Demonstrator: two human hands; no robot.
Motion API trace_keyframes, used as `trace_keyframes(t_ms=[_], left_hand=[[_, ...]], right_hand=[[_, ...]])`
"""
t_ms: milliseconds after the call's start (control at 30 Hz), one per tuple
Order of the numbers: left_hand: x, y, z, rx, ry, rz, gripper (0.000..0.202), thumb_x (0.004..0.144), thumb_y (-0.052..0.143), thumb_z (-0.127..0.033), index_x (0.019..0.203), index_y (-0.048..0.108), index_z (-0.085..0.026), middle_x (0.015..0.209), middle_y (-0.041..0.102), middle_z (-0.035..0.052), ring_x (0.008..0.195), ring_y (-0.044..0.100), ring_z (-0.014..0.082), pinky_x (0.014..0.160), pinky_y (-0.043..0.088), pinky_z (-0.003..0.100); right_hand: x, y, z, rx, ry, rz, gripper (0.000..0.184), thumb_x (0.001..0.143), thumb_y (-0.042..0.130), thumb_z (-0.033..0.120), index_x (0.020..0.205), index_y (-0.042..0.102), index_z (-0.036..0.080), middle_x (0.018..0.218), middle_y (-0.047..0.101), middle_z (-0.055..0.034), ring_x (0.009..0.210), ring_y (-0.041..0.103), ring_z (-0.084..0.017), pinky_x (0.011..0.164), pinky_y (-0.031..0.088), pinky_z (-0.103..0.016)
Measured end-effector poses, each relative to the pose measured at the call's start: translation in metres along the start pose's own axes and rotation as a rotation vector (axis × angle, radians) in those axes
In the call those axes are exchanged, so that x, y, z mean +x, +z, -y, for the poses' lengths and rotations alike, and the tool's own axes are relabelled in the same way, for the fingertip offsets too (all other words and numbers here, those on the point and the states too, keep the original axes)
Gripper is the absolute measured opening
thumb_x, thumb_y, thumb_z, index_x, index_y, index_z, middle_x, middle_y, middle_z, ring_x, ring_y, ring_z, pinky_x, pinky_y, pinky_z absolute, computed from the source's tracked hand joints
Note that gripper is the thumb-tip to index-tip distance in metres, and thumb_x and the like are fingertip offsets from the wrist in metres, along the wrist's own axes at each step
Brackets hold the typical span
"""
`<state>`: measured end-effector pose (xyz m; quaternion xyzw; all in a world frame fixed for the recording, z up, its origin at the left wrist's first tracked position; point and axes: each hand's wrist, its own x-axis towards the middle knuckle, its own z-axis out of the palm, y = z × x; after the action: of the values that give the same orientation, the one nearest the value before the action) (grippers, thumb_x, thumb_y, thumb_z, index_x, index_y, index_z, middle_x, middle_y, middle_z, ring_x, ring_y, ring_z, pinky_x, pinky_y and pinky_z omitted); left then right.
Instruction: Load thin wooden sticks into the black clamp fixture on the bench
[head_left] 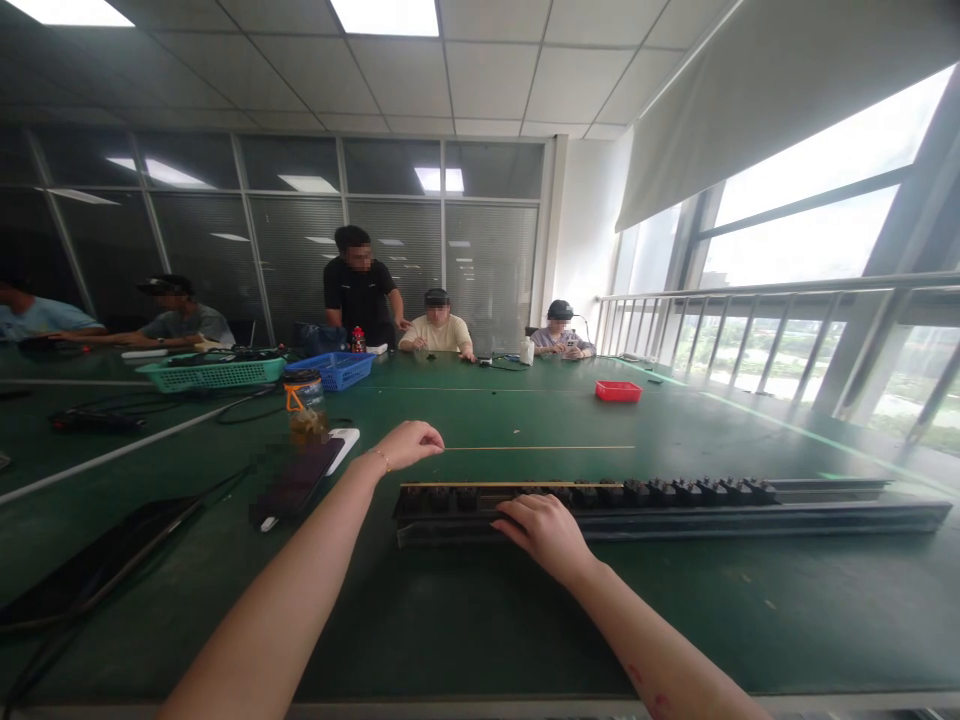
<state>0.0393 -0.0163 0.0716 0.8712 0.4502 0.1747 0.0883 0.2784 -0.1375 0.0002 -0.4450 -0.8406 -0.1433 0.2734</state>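
Observation:
My left hand (pixel 411 445) is raised a little above the table behind the black channel, its fingertips pinched on one end of a thin yellowish stick (pixel 540 448). From there the stick stretches level to the right. A long black channel (pixel 675 524) lies across the table, holding a row of small black parts (pixel 697 491). Curled over the channel's near edge is my right hand (pixel 546 528), fingers bent and thumb below them. A second thin yellowish stick (pixel 450 485) runs along the top of the channel's left half, partly behind the right hand.
Left of my left arm lie a dark phone-like device (pixel 296 485), a jar with an orange strap (pixel 304 405) and cables. Farther back are a green basket (pixel 214 373), a blue basket (pixel 337 371) and a red tray (pixel 618 391). Several people are at the table's far side.

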Motion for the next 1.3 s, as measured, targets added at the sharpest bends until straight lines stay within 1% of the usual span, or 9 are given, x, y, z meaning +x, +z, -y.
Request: trace_keyframes(t_ms=[100, 200, 333, 567, 700, 933, 1033, 1133, 1300], left_hand=[[0.004, 0.021, 0.016, 0.027, -0.026, -0.02, 0.023, 0.071, 0.049, -0.033, 0.079, 0.067, -0.021, 0.081, 0.063, 0.0028, 0.073, 0.056, 0.0154, 0.065, 0.038, 0.022], [0.006, 0.04, 0.026, 0.071, -0.059, -0.006, 0.023, 0.071, 0.049, -0.032, 0.079, 0.068, -0.022, 0.081, 0.062, 0.0031, 0.073, 0.056, 0.0154, 0.065, 0.038, 0.023], [0.009, 0.056, 0.038, 0.096, -0.106, -0.015, 0.021, 0.07, 0.051, -0.032, 0.079, 0.068, -0.024, 0.08, 0.061, 0.0026, 0.075, 0.055, 0.0159, 0.067, 0.039, 0.023], [0.007, 0.066, 0.054, 0.016, -0.136, 0.026, 0.022, 0.068, 0.053, -0.034, 0.078, 0.069, -0.024, 0.081, 0.063, 0.0033, 0.076, 0.056, 0.0165, 0.069, 0.041, 0.023], [0.005, 0.067, 0.056, -0.002, -0.123, 0.023, 0.026, 0.07, 0.049, -0.036, 0.081, 0.069, -0.024, 0.084, 0.064, 0.0037, 0.077, 0.057, 0.0168, 0.071, 0.042, 0.024], [0.005, 0.071, 0.058, -0.028, -0.13, 0.011, 0.028, 0.071, 0.049, -0.038, 0.081, 0.069, -0.022, 0.086, 0.064, 0.0049, 0.079, 0.057, 0.0173, 0.07, 0.043, 0.025], [0.005, 0.064, 0.054, -0.028, -0.137, -0.021, 0.028, 0.07, 0.05, -0.038, 0.082, 0.068, -0.02, 0.088, 0.065, 0.005, 0.08, 0.057, 0.0175, 0.071, 0.042, 0.025], [0.005, 0.038, 0.039, -0.096, -0.133, -0.009, 0.03, 0.07, 0.051, -0.039, 0.085, 0.067, -0.019, 0.088, 0.066, 0.0037, 0.08, 0.058, 0.0167, 0.072, 0.042, 0.023], [-0.006, -0.018, -0.002, -0.155, -0.04, 0.261, 0.034, 0.066, 0.057, -0.044, 0.085, 0.067, -0.018, 0.084, 0.068, 0.0011, 0.079, 0.059, 0.015, 0.069, 0.041, 0.02]], right_hand=[[0.0, 0.0, 0.0, -0.004, -0.001, 0.005, 0.025, 0.084, 0.041, 0.039, 0.089, 0.06, 0.022, 0.077, 0.063, 0.0006, 0.074, 0.057, -0.009, 0.063, 0.035, -0.021], [0.0, 0.0, -0.001, -0.011, -0.002, 0.005, 0.026, 0.084, 0.04, 0.039, 0.089, 0.06, 0.022, 0.077, 0.063, -0.0002, 0.074, 0.057, -0.009, 0.063, 0.035, -0.021], [0.0, 0.001, -0.002, -0.008, 0.004, 0.003, 0.027, 0.085, 0.04, 0.04, 0.09, 0.06, 0.022, 0.077, 0.063, -0.0007, 0.074, 0.057, -0.01, 0.063, 0.036, -0.021], [0.0, 0.001, -0.001, 0.021, 0.009, 0.004, 0.027, 0.085, 0.04, 0.039, 0.089, 0.061, 0.022, 0.077, 0.063, -0.0008, 0.074, 0.057, -0.01, 0.063, 0.036, -0.021], [-0.001, 0.001, -0.002, 0.027, 0.012, -0.001, 0.027, 0.084, 0.04, 0.039, 0.089, 0.061, 0.022, 0.078, 0.063, -0.0005, 0.074, 0.057, -0.01, 0.063, 0.036, -0.022], [-0.001, 0.0, -0.002, 0.033, 0.016, 0.002, 0.026, 0.084, 0.041, 0.039, 0.09, 0.061, 0.022, 0.079, 0.063, 0.0, 0.074, 0.057, -0.01, 0.064, 0.036, -0.022], [0.0, 0.001, -0.002, 0.03, 0.008, 0.002, 0.026, 0.084, 0.041, 0.039, 0.089, 0.06, 0.022, 0.078, 0.063, -0.0001, 0.074, 0.057, -0.01, 0.064, 0.036, -0.021], [0.0, 0.002, -0.002, 0.023, -0.004, -0.004, 0.028, 0.085, 0.04, 0.039, 0.089, 0.061, 0.022, 0.078, 0.063, -0.0006, 0.074, 0.057, -0.01, 0.064, 0.036, -0.021], [0.001, 0.002, -0.001, 0.018, -0.008, -0.011, 0.028, 0.085, 0.039, 0.04, 0.088, 0.061, 0.022, 0.077, 0.063, -0.0009, 0.073, 0.057, -0.01, 0.063, 0.037, -0.021]])
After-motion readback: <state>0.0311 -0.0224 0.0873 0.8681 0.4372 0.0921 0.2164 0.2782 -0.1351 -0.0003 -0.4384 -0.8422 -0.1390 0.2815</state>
